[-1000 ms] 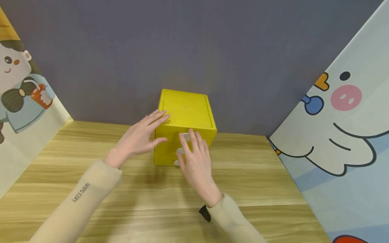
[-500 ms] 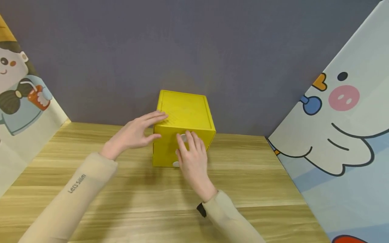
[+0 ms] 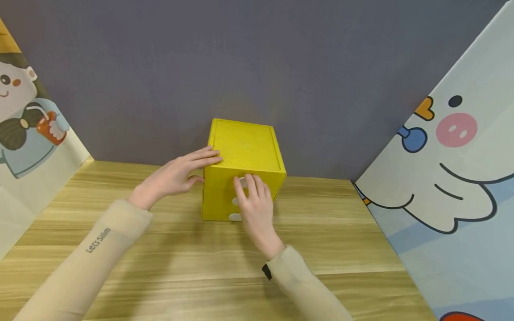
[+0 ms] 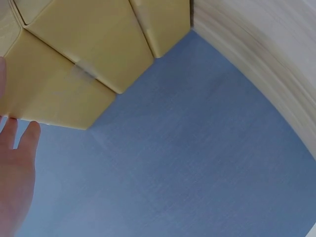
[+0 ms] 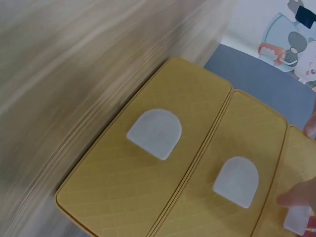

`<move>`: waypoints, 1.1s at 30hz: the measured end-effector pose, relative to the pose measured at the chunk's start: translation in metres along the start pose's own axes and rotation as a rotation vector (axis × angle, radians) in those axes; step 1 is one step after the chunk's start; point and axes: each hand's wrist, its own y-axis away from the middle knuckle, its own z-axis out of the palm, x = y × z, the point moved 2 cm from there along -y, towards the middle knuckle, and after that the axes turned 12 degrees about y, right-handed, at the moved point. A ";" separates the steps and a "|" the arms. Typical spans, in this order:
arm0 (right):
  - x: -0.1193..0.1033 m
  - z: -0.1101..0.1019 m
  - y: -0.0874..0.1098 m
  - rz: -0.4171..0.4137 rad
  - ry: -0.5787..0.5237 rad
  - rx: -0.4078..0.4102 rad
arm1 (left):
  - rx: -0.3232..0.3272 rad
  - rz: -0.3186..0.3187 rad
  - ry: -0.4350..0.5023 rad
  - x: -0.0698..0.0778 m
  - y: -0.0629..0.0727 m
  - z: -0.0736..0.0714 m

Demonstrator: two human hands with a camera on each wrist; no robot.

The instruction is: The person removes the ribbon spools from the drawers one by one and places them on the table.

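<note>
A small yellow three-drawer box (image 3: 246, 145) stands on the wooden table against the grey back panel. White rounded handles sit on its drawer fronts; the bottom one (image 5: 155, 133) and middle one (image 5: 237, 182) show whole in the right wrist view. My left hand (image 3: 170, 176) rests straight fingers on the box top's front left edge, thumb beside the left wall. At the top drawer, my right hand (image 3: 259, 214) pinches the white top handle (image 5: 297, 219), partly covered by thumb and fingers. All drawers look closed.
The wooden table (image 3: 192, 281) stretches out in front of and beside the box. Behind it rises the grey panel (image 3: 249, 58). Cartoon-printed panels stand at the left (image 3: 30, 120) and right (image 3: 453, 178).
My left hand has shifted slightly left and settled on the box top, its thumb moving off the front to the side. My right hand has closed in on the top handle.
</note>
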 end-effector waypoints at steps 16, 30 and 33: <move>0.004 0.007 0.001 -0.069 -0.020 0.129 | 0.018 -0.053 0.090 -0.001 0.003 0.007; 0.009 0.001 0.002 -0.086 -0.067 0.168 | 0.041 -0.050 0.110 -0.002 0.000 0.006; 0.009 -0.003 0.005 -0.096 -0.065 0.173 | 0.048 -0.047 0.116 -0.002 0.001 0.007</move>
